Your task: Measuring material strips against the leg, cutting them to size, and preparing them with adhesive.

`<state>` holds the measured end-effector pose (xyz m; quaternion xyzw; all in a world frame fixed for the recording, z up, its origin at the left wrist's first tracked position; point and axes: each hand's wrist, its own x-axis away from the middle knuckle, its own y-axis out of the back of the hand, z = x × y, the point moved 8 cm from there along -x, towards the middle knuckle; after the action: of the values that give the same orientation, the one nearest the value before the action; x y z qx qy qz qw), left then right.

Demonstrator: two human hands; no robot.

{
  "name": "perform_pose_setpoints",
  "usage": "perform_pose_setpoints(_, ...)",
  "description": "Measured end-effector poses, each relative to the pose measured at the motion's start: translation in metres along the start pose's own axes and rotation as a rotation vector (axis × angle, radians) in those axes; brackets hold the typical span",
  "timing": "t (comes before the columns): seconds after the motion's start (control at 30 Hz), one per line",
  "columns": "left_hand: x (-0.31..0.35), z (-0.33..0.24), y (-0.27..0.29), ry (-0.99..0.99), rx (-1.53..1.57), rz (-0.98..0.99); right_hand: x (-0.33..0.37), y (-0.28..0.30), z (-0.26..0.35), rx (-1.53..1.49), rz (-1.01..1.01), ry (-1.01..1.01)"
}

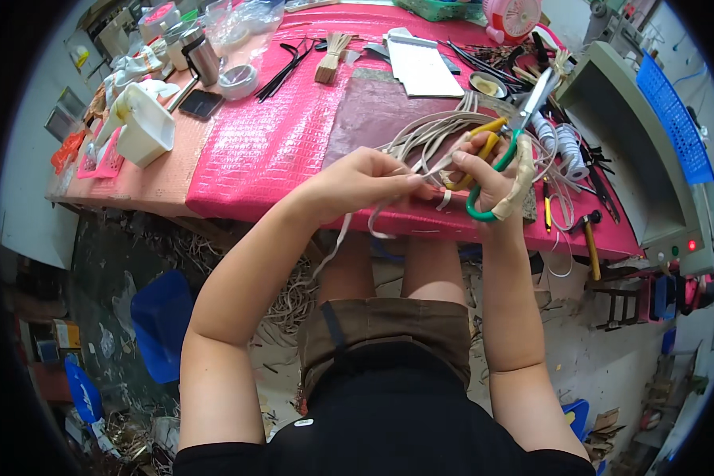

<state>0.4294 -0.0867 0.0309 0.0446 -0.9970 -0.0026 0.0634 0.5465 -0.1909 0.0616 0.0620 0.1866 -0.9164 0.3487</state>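
My left hand is closed, thumb and fingertips pinched on a pale flat strip whose tails hang over the table edge. Close beside it, my right hand is wrapped round scissors with green handles, one loop bound in beige tape. Their blades point away to the upper right. A yellow-handled tool also lies in the right hand's grip; its working end is hard to make out. Behind both hands, a coil of the pale strips rests on a dark red mat.
The pink-covered table holds a white container, a phone, a metal flask, a bundle of sticks and a white pad. White spools and a hammer lie at right, beside a grey machine.
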Motion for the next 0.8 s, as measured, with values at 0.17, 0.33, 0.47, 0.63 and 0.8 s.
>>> perform_pose_setpoints(0.17,0.018,0.035,0.033,0.206,-0.334,-0.047,0.018,0.065,-0.017,0.067,-0.134,0.028)
perform_pose_setpoints(0.33,0.035,0.062,0.053,0.316,-0.427,-0.025,0.041,0.118,-0.042,0.195,-0.312,-0.097)
perform_pose_setpoints(0.47,0.039,0.081,0.044,0.431,-0.337,0.038,0.047,0.121,-0.040,0.268,-0.303,-0.037)
perform_pose_setpoints(0.63,0.045,0.100,0.042,0.553,-0.113,-0.054,0.052,0.120,-0.022,0.527,-0.336,0.110)
perform_pose_setpoints(0.8,0.054,0.113,0.005,0.540,0.118,0.244,0.059,0.130,-0.022,0.577,-0.390,0.138)
